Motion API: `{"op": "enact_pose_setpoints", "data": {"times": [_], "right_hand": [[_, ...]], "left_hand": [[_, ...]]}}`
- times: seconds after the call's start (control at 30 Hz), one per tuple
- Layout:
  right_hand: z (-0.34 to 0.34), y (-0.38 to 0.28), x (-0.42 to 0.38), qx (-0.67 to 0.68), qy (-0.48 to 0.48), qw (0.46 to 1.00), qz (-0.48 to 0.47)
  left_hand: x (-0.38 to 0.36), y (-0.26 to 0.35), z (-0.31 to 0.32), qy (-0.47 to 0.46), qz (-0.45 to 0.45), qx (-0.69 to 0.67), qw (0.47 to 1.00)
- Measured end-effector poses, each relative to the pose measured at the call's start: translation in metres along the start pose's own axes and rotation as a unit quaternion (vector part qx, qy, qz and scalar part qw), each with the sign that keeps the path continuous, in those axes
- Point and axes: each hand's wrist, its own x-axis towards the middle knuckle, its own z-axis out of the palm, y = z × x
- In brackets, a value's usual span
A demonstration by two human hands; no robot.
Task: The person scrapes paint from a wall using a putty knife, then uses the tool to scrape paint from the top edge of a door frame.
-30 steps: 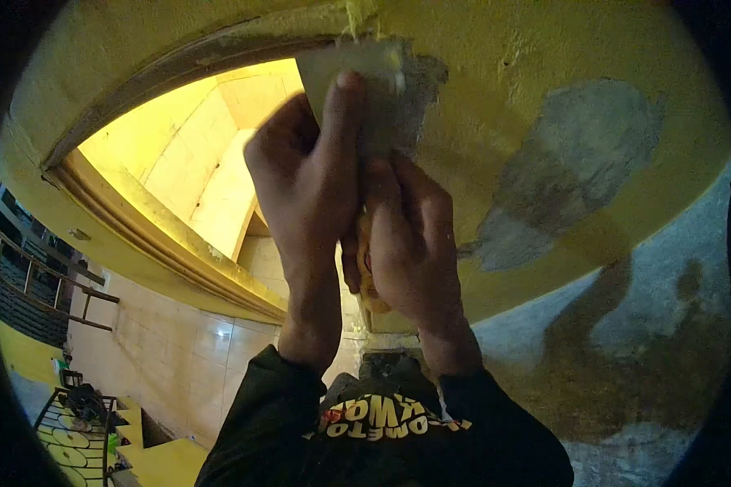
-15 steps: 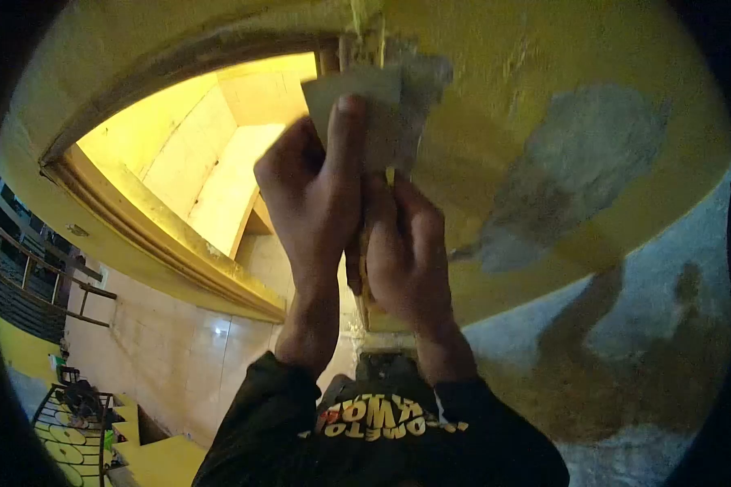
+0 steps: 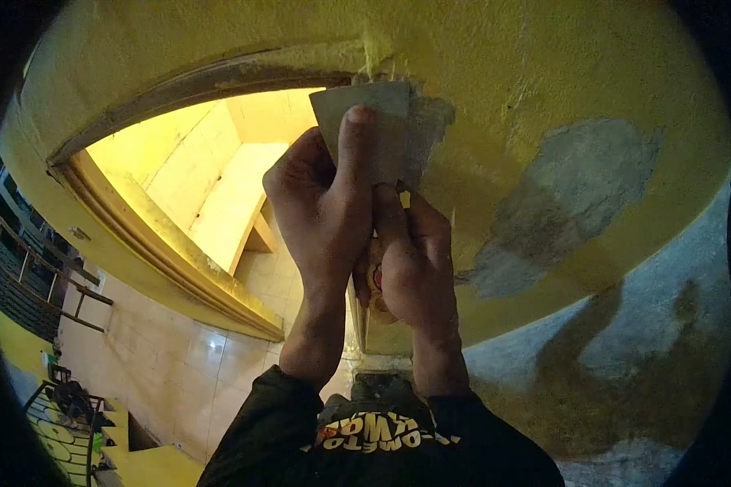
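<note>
A wide, flat putty knife (image 3: 391, 134) is held up against the edge of a yellow wall (image 3: 495, 73), beside the lit opening. My left hand (image 3: 321, 223) grips it from the left, with the thumb laid flat on the grey blade. Just below and to the right, my right hand (image 3: 421, 268) is closed around its lower part; a brown handle with a red mark shows between the hands. Behind the blade's right side, a grey plaster patch (image 3: 432, 122) covers the wall edge. The left fingers behind the blade are hidden.
A bright, wood-framed opening (image 3: 171, 227) lies to the left. A larger grey patch (image 3: 572, 191) marks the wall at right. Below are floor tiles (image 3: 211, 349). At far left stand a wooden rack (image 3: 49, 284) and a metal railing (image 3: 61, 430).
Both hands and the putty knife appear slightly lower and farther right in view. The wall and opening have also shifted down, so the camera has tilted. The grip looks the same.
</note>
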Motion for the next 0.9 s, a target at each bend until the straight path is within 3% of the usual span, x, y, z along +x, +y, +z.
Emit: {"op": "enact_pose_setpoints", "data": {"times": [0.03,0.1,0.23,0.3,0.43,0.5,0.53,0.6,0.67,0.7,0.73,0.8,0.83,0.9], "right_hand": [[0.003,0.000,0.003,-0.002,-0.001,1.000,-0.004],[0.011,0.004,0.004,-0.004,0.042,0.992,-0.117],[0.006,0.014,0.005,0.010,0.040,0.995,-0.087],[0.004,0.016,0.006,-0.105,0.048,0.988,-0.102],[0.004,0.013,0.006,-0.052,0.033,0.996,-0.071],[0.001,0.024,0.010,-0.286,0.040,0.923,-0.256],[0.001,0.023,0.008,-0.288,0.041,0.923,-0.252],[0.006,0.010,0.005,-0.012,0.005,0.998,-0.057],[0.009,0.001,0.004,-0.036,0.026,0.995,-0.087],[0.009,0.001,0.003,-0.061,0.052,0.990,-0.113],[0.010,0.006,0.003,-0.063,0.055,0.991,-0.106],[0.016,0.011,0.010,-0.057,0.091,0.972,-0.207],[0.013,0.008,0.006,-0.056,0.089,0.973,-0.207],[0.000,0.003,0.003,-0.072,0.007,0.996,-0.055]], "left_hand": [[0.005,0.012,-0.002,-0.036,-0.023,0.039,0.998],[0.007,0.015,-0.011,-0.076,-0.054,0.084,0.992],[0.005,0.004,-0.010,-0.059,0.000,0.131,0.990],[0.007,0.008,-0.011,-0.068,-0.007,0.149,0.987],[0.006,-0.001,-0.013,-0.034,0.004,0.144,0.989],[0.008,0.003,-0.011,-0.036,-0.012,0.095,0.995],[0.011,0.011,-0.007,-0.045,-0.030,0.036,0.998],[0.006,0.011,-0.006,-0.043,-0.056,0.043,0.997],[0.002,0.000,-0.007,-0.022,-0.017,0.059,0.998],[0.008,-0.003,-0.009,-0.018,0.017,0.142,0.990],[0.011,0.013,-0.008,-0.048,-0.006,0.117,0.992],[0.007,0.015,-0.006,-0.043,-0.061,0.068,0.995],[0.003,0.005,-0.005,-0.018,-0.027,0.053,0.998],[0.004,-0.004,-0.006,-0.006,0.011,0.078,0.997]]}}
